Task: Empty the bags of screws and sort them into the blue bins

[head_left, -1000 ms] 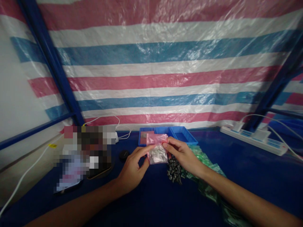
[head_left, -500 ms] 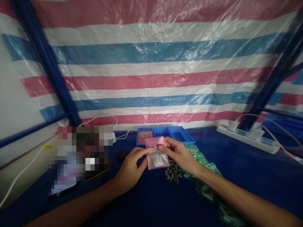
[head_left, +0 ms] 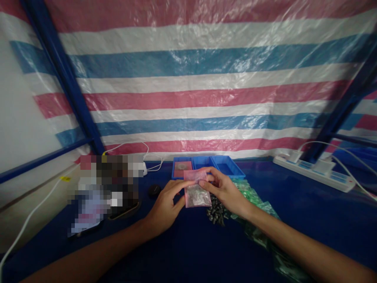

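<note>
Left hand (head_left: 165, 206) and right hand (head_left: 228, 192) pinch a small pink translucent plastic bag (head_left: 198, 194) of silvery contents, a blue three-compartment plastic tray (head_left: 228, 167) at twelve o'clock.

Two hands (head_left: 228, 193) – two pink packets (head_left: 196, 196) – one white power strip (head_left: 308, 172)

Striped plastic sheeting (head_left: 188, 94) in red, white and blue hangs behind the blue bench (head_left: 182, 247), catching patches of glare. Blue metal posts slant down on either side, the left-hand one (head_left: 67, 90) beside a pale, plain wall (head_left: 20, 118); the bench's near side lies dim.
</note>
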The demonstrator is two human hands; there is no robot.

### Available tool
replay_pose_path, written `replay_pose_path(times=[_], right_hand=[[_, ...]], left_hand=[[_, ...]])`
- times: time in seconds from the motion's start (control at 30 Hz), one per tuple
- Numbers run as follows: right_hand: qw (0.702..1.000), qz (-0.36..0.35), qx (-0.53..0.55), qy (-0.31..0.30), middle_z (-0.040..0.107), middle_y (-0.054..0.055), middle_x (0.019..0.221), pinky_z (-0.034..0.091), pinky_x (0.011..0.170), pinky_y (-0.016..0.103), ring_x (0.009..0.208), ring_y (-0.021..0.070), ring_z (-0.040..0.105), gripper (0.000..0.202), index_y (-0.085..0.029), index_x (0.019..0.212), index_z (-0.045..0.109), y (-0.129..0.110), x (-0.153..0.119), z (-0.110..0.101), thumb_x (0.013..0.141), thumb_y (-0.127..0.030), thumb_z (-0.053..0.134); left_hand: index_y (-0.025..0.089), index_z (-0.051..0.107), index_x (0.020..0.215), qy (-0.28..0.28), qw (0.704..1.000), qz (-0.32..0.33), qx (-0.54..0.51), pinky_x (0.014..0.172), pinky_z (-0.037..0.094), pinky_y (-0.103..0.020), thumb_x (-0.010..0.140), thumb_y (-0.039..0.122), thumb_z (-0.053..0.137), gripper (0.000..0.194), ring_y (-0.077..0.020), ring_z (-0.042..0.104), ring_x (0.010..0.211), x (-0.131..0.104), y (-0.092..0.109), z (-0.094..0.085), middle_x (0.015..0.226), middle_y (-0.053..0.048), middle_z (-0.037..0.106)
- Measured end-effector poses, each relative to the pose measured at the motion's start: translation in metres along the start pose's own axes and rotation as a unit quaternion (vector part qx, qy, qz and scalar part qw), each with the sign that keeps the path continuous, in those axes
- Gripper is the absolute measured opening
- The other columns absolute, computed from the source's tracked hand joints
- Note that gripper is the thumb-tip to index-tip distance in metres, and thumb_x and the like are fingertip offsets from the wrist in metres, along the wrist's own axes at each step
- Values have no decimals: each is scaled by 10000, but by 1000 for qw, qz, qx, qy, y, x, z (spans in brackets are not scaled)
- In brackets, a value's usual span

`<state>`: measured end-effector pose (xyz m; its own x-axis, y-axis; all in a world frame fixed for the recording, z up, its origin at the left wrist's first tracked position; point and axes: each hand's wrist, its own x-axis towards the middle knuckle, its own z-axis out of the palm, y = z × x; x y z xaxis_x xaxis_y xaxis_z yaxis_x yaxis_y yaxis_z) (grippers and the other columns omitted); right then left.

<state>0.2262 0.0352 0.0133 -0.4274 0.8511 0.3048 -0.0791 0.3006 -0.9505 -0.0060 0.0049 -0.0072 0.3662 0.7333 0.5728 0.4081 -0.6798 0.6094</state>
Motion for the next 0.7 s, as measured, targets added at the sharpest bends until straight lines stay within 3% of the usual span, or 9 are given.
replay_pose_path(times=[0.2,0.3,0.37,0.47,0.57,0.7], right_hand=[[998,14,-34,55,612,-53,763,445,588,277,645,149,576,670,-248,1430,502,-3,-2,-1,882,-458,826],[997,3,-56,54,608,-45,735,425,581,287,627,156,550,520,-245,1316,599,-8,-2,-1,905,-500,791],[996,-13,-83,38,651,-8,770,456,651,306,701,177,593,349,-221,1102,696,-12,-2,0,966,-542,701],[992,-33,-121,14,706,38,836,464,727,315,793,196,620,435,-200,872,730,-15,-1,1,1043,-559,554],[993,-30,-118,7,687,36,800,434,676,303,721,180,568,443,-201,811,720,-16,-1,0,1057,-499,505],[994,-22,-103,0,658,18,840,419,692,302,763,186,556,243,-219,893,715,-15,-2,0,989,-410,600]], left_hand=[[336,726,1304,20,1000,7,-22,915,550,-359,976,191,682,361,-246,625,1166,2,0,0,1402,-87,557],[299,770,1212,35,999,14,-26,1004,523,-402,979,226,698,254,-241,619,1168,3,2,-2,1480,-97,492],[272,785,1146,41,999,11,-26,1065,483,-426,999,245,680,183,-245,615,1181,3,3,-3,1424,-94,558],[240,789,1040,45,999,-17,-26,1012,485,-404,1030,295,645,154,-242,652,1082,2,4,-2,1119,-64,720],[228,789,1060,47,997,-51,-40,942,500,-375,1042,331,622,196,-239,684,996,1,5,0,1018,-45,769],[187,772,1022,51,994,-75,-64,887,526,-342,1043,386,599,265,-237,702,938,3,4,1,983,-44,785]])
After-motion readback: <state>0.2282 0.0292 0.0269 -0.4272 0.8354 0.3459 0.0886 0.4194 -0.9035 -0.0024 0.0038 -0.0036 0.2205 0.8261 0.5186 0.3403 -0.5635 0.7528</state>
